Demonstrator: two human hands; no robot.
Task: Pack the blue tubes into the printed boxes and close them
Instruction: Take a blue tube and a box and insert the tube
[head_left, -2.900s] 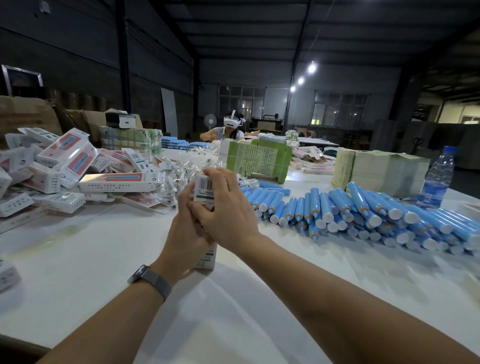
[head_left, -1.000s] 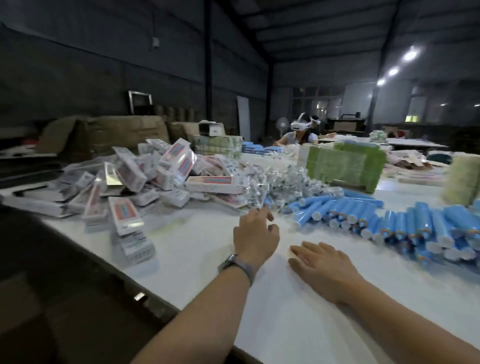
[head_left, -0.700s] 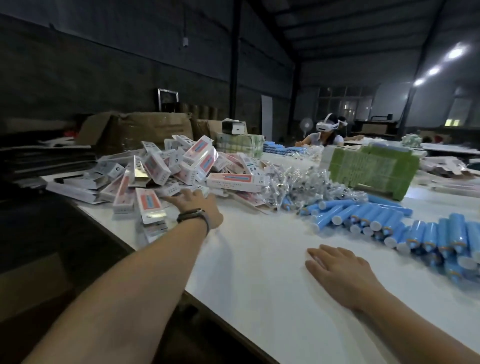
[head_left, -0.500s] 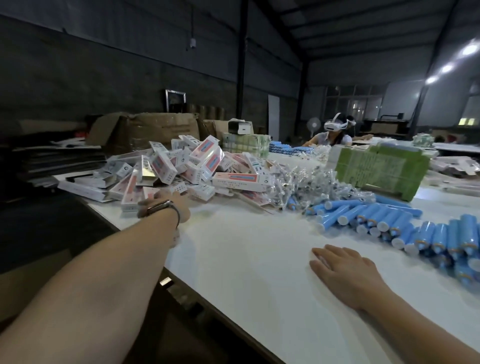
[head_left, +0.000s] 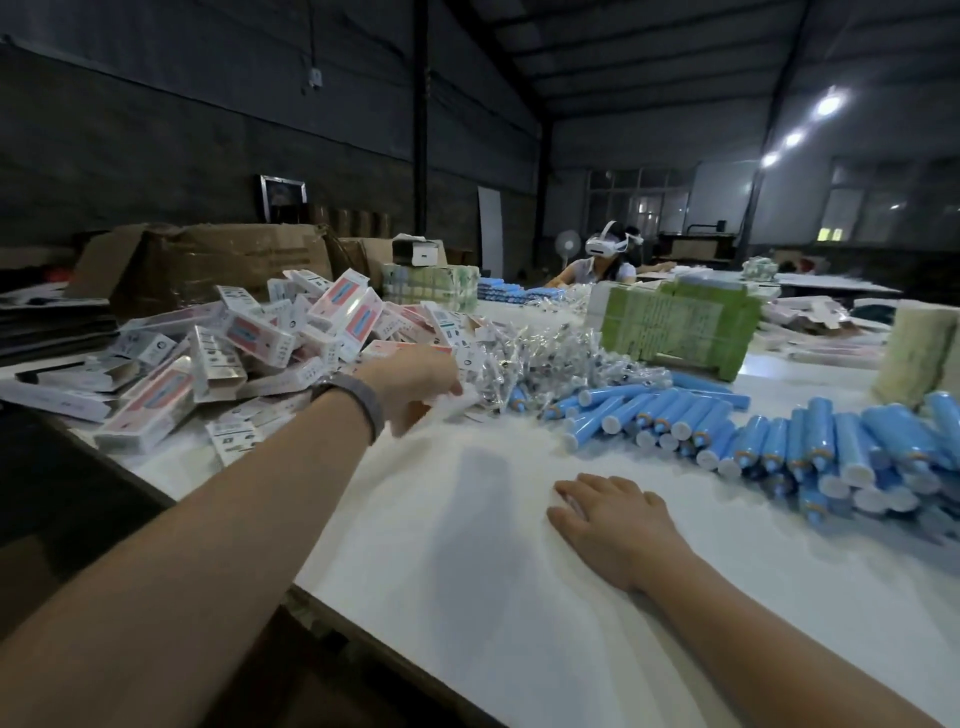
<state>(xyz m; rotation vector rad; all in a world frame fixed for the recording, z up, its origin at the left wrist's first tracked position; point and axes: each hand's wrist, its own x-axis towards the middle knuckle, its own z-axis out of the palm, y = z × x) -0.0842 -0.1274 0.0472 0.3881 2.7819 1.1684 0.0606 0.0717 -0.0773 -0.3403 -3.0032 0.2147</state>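
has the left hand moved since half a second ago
Yes. The left hand has swung right along the pile of printed boxes, from its near-left edge toward the clear packets beside the blue tubes.

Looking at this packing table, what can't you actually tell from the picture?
- Head view: whether the left hand holds anything; its fingers are blurred and turned away.
- Print on the boxes: too small.
- Contents of the clear wrappers: glare, too small.
- The blue tubes: row cut off by the right edge.
- Right hand lies flat on the table.
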